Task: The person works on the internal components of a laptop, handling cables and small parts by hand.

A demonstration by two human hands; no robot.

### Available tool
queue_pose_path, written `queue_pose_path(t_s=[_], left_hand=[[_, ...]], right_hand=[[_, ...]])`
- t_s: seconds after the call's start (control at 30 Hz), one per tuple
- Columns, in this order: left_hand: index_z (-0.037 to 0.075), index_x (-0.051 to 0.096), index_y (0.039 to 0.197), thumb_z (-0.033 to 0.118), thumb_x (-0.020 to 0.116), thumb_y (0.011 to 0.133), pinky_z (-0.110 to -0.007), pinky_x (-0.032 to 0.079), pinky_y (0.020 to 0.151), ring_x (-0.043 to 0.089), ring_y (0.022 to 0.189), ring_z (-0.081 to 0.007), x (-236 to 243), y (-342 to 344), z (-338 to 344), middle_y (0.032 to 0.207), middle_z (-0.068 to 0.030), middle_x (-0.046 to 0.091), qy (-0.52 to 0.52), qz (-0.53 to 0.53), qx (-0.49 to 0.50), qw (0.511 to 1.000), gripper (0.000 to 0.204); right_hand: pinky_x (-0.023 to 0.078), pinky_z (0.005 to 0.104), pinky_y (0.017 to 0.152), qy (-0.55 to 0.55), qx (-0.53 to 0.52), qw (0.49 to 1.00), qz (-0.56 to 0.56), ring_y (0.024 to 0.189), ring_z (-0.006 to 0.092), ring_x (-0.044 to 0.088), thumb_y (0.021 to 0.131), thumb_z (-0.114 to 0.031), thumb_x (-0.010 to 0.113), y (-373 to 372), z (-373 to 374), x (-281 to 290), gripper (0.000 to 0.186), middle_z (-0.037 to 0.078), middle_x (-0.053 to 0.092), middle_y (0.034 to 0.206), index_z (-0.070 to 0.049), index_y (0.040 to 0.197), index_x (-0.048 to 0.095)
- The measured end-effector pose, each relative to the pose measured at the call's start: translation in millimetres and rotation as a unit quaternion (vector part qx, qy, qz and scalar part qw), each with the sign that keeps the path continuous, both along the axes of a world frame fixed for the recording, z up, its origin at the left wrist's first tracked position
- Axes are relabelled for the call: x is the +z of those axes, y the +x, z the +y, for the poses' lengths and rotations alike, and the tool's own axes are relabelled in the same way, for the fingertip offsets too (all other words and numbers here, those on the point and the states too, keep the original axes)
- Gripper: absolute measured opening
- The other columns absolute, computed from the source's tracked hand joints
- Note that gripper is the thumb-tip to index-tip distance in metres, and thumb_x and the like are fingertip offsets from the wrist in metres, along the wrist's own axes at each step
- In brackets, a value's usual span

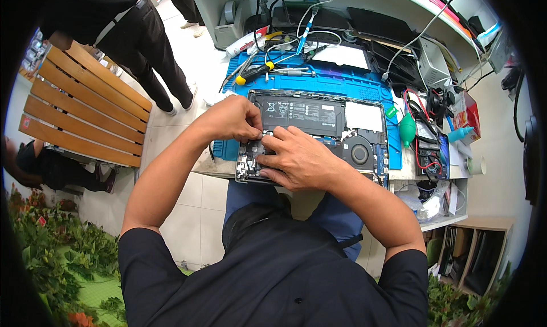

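An opened laptop lies at the bench's front edge, its inside facing up. Its black battery fills the far left part, and a round fan sits to the right. My left hand is at the laptop's left side, thumb and fingertips pinched together just below the battery's corner. What the pinch holds is too small to make out. Close beside it, my right hand rests over the laptop's left inner part, fingers bent and pointing left. Its fingertips touch the small parts there, and whatever lies under the palm is hidden.
A blue work mat lies under the laptop. Behind it are a yellow-and-black screwdriver, a blue brush and cables. At right stand a green air blower and a multimeter. A person stands by a wooden bench.
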State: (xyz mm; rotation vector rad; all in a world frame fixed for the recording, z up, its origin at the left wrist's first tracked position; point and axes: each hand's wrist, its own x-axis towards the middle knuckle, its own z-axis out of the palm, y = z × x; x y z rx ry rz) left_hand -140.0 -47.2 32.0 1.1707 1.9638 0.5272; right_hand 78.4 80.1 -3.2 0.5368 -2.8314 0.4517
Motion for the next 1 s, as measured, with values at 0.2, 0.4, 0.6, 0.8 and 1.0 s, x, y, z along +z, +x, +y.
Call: queue_pose_path(t_s=[0.2, 0.4, 0.6, 0.8, 1.0], left_hand=[[-0.004, 0.082, 0.092, 0.006, 0.088, 0.086, -0.03, 0.06, 0.065, 0.073, 0.068, -0.0136, 1.1, -1.1, -0.1, 0.078, -0.0077, 0.078, -0.004, -0.004, 0.005, 1.0, 0.013], [-0.003, 0.082, 0.091, 0.006, 0.09, 0.087, -0.029, 0.058, 0.062, 0.072, 0.067, -0.0124, -6.2, -6.8, -6.2, 0.077, -0.0063, 0.078, 0.013, -0.029, 0.017, 0.999, 0.013], [-0.003, 0.082, 0.09, 0.006, 0.091, 0.087, -0.028, 0.057, 0.061, 0.072, 0.066, -0.0112, -7.9, -10.8, -3.1, 0.077, -0.0058, 0.078, 0.007, -0.059, 0.012, 0.998, 0.013], [-0.002, 0.081, 0.086, 0.01, 0.095, 0.087, -0.028, 0.057, 0.059, 0.072, 0.065, -0.0111, -11.6, -10.7, 1.2, 0.075, -0.0053, 0.077, 0.021, -0.036, 0.002, 0.999, 0.018], [-0.001, 0.08, 0.084, 0.014, 0.098, 0.087, -0.028, 0.056, 0.057, 0.071, 0.061, -0.0117, -7.3, -5.9, 0.2, 0.072, -0.0038, 0.076, -0.003, -0.011, 0.022, 1.0, 0.023]], right_hand=[[0.049, 0.0401, 0.094, -0.009, 0.007, 1.0, 0.002, 0.111, 0.0252, 0.06, 0.105, -0.048, 0.075, -0.6, -1.0, 0.7, 0.042, 0.008, 0.065, 0.116, -0.01, 0.121, 0.085], [0.049, 0.0424, 0.097, -0.02, -0.015, 1.0, 0.014, 0.113, 0.0293, 0.059, 0.103, -0.052, 0.075, 4.1, -4.9, -5.0, 0.051, 0.011, 0.066, 0.121, -0.009, 0.13, 0.081], [0.051, 0.0423, 0.093, -0.058, -0.055, 0.995, 0.06, 0.109, 0.0313, 0.061, 0.099, -0.051, 0.081, 43.4, -11.0, 5.9, 0.057, 0.012, 0.066, 0.117, -0.003, 0.13, 0.077], [0.052, 0.0433, 0.088, -0.104, -0.156, 0.98, 0.073, 0.099, 0.0311, 0.063, 0.092, -0.037, 0.091, 121.7, -3.0, 18.2, 0.053, 0.012, 0.068, 0.113, -0.005, 0.132, 0.076], [0.053, 0.0438, 0.087, -0.135, -0.321, 0.933, 0.086, 0.098, 0.0328, 0.066, 0.088, -0.022, 0.094, 190.1, 9.4, 5.0, 0.052, 0.013, 0.07, 0.114, -0.004, 0.134, 0.077]])
